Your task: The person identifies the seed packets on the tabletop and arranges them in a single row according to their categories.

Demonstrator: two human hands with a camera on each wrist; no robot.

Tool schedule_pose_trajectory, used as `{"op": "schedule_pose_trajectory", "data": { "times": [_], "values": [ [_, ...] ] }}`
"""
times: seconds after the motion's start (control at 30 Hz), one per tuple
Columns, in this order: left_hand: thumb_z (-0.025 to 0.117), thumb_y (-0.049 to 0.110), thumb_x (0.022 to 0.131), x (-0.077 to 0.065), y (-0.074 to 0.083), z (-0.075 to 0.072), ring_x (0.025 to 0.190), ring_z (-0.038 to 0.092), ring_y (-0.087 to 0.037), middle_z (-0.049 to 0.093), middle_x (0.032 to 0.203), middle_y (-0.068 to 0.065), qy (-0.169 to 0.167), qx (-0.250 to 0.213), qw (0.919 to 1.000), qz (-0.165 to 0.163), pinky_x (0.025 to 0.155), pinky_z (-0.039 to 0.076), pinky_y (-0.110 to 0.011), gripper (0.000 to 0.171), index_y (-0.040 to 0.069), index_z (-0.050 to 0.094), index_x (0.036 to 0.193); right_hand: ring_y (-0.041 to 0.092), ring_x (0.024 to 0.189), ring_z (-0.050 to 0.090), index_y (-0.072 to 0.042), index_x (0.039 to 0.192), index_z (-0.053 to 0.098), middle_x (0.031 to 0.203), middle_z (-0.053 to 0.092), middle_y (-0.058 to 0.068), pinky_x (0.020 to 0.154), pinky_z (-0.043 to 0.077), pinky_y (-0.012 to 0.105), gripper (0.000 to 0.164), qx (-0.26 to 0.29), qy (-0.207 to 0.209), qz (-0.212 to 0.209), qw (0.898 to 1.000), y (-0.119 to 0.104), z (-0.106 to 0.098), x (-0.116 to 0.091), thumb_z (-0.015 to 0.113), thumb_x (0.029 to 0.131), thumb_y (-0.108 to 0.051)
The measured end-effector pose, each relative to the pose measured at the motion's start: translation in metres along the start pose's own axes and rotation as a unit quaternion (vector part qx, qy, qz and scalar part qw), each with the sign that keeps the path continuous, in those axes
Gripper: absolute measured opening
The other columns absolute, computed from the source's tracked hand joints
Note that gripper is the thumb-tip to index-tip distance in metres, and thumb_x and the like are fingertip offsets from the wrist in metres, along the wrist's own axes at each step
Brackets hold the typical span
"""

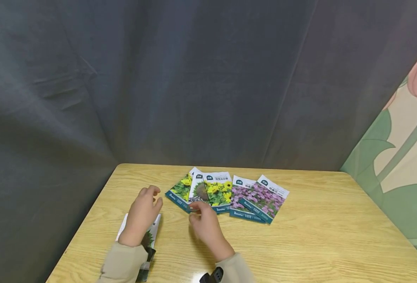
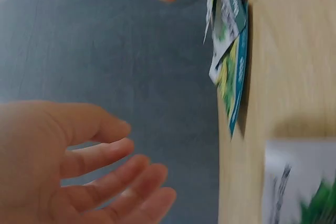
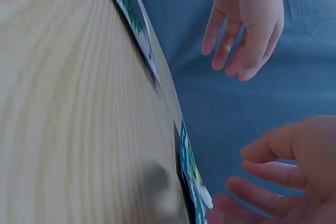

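Note:
My left hand (image 1: 143, 212) hovers above a seed packet with a dark sunflower head (image 1: 154, 230), its fingers loosely bent around nothing; hand and sleeve hide much of that packet. At the back, a grey sunflower packet (image 1: 198, 190) lies between two yellow-flower packets, the left one tilted (image 1: 178, 192), the right one nearly straight (image 1: 219, 188). My right hand (image 1: 208, 228) is at the lower edge of the grey packet, thumb and fingers apart in the right wrist view. Whether a fingertip touches the packet is unclear.
Two purple-flower packets, one straighter (image 1: 238, 196) and one slanted over it (image 1: 272, 196), overlap to the right. All lie on a wooden table (image 1: 318, 236). A dark curtain (image 1: 212, 86) hangs behind, and a floral cloth (image 1: 406, 165) at the right.

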State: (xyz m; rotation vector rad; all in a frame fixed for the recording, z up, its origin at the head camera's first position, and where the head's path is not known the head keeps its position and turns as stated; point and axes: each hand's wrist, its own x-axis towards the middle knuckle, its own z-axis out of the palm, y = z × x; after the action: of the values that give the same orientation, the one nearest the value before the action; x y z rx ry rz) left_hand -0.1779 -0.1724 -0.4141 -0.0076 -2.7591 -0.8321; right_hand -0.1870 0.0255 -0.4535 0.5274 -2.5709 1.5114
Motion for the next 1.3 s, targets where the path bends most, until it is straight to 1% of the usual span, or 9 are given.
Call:
{"op": "schedule_pose_trajectory", "data": {
  "times": [0.07, 0.17, 0.27, 0.47, 0.67, 0.8, 0.9, 1.07, 1.3],
  "values": [
    [0.063, 0.007, 0.098, 0.001, 0.005, 0.007, 0.1, 0.064, -0.036, 0.059, 0.118, -0.023, 0.0, -0.007, 1.0, 0.007, 0.075, 0.057, -0.046, 0.031, -0.003, 0.059, 0.127, 0.037, 0.102, 0.064, 0.005, 0.115, 0.068, 0.114, 0.067, 0.02, 0.086, 0.056, 0.045, 0.028, -0.022, 0.01, 0.003, 1.0, 0.004, -0.003, 0.002, 0.067, 0.088, 0.006],
    [0.064, 0.007, 0.097, 0.003, 0.013, 0.018, 0.098, 0.065, -0.036, 0.057, 0.124, -0.025, -0.006, -0.019, 0.9997, 0.017, 0.078, 0.057, -0.047, 0.036, -0.003, 0.057, 0.131, 0.039, 0.108, 0.063, 0.006, 0.118, 0.067, 0.116, 0.066, 0.021, 0.092, 0.054, 0.051, 0.03, -0.044, 0.022, 0.011, 0.999, 0.01, -0.006, 0.005, 0.067, 0.088, 0.005],
    [0.065, 0.008, 0.097, 0.005, 0.02, 0.029, 0.098, 0.066, -0.034, 0.056, 0.129, -0.026, -0.025, -0.039, 0.9987, 0.024, 0.082, 0.057, -0.048, 0.039, -0.002, 0.056, 0.134, 0.041, 0.111, 0.062, 0.007, 0.117, 0.067, 0.116, 0.066, 0.023, 0.095, 0.053, 0.053, 0.031, -0.062, 0.033, 0.015, 0.997, 0.016, -0.009, 0.006, 0.067, 0.086, 0.005],
    [0.064, 0.007, 0.097, 0.007, 0.021, 0.047, 0.105, 0.063, -0.034, 0.055, 0.13, -0.026, -0.058, -0.092, 0.9939, 0.017, 0.084, 0.055, -0.048, 0.041, -0.004, 0.056, 0.135, 0.044, 0.108, 0.063, 0.01, 0.116, 0.067, 0.114, 0.067, 0.026, 0.091, 0.055, 0.054, 0.031, -0.083, 0.044, 0.016, 0.995, 0.021, -0.015, 0.007, 0.068, 0.085, 0.006],
    [0.065, 0.008, 0.096, 0.007, 0.022, 0.059, 0.111, 0.062, -0.039, 0.055, 0.131, -0.027, -0.085, -0.109, 0.9902, 0.019, 0.091, 0.054, -0.053, 0.047, -0.006, 0.053, 0.139, 0.043, 0.104, 0.065, 0.011, 0.113, 0.068, 0.11, 0.069, 0.026, 0.084, 0.056, 0.054, 0.028, -0.089, 0.047, 0.017, 0.995, 0.025, -0.02, 0.008, 0.069, 0.086, 0.005],
    [0.066, 0.009, 0.095, 0.006, 0.025, 0.065, 0.113, 0.061, -0.04, 0.056, 0.129, -0.028, -0.092, -0.125, 0.9877, 0.022, 0.095, 0.052, -0.055, 0.05, -0.008, 0.052, 0.14, 0.045, 0.107, 0.064, 0.01, 0.113, 0.068, 0.111, 0.068, 0.027, 0.087, 0.055, 0.055, 0.027, -0.092, 0.046, 0.027, 0.994, 0.024, -0.022, 0.008, 0.069, 0.087, 0.003],
    [0.065, 0.009, 0.095, 0.006, 0.025, 0.068, 0.114, 0.061, -0.041, 0.056, 0.13, -0.029, -0.1, -0.156, 0.9826, 0.008, 0.095, 0.052, -0.054, 0.051, -0.008, 0.051, 0.141, 0.046, 0.11, 0.062, 0.009, 0.113, 0.069, 0.113, 0.067, 0.027, 0.091, 0.054, 0.056, 0.026, -0.091, 0.046, 0.043, 0.994, 0.025, -0.024, 0.009, 0.069, 0.088, 0.001],
    [0.062, 0.01, 0.097, 0.006, 0.025, 0.073, 0.123, 0.057, -0.045, 0.052, 0.138, -0.032, -0.123, -0.216, 0.9683, -0.018, 0.099, 0.051, -0.054, 0.05, -0.01, 0.049, 0.141, 0.044, 0.109, 0.062, 0.009, 0.115, 0.069, 0.113, 0.066, 0.027, 0.089, 0.055, 0.055, 0.028, -0.089, 0.047, 0.067, 0.993, 0.027, -0.026, 0.011, 0.069, 0.089, -0.001],
    [0.059, 0.011, 0.099, 0.005, 0.023, 0.079, 0.131, 0.05, -0.047, 0.048, 0.145, -0.032, -0.138, -0.257, 0.9558, -0.036, 0.105, 0.046, -0.056, 0.05, -0.011, 0.047, 0.143, 0.04, 0.101, 0.064, 0.008, 0.112, 0.07, 0.109, 0.066, 0.025, 0.083, 0.056, 0.052, 0.027, -0.095, 0.056, 0.057, 0.992, 0.031, -0.027, 0.012, 0.07, 0.086, 0.0]
  ]
}}
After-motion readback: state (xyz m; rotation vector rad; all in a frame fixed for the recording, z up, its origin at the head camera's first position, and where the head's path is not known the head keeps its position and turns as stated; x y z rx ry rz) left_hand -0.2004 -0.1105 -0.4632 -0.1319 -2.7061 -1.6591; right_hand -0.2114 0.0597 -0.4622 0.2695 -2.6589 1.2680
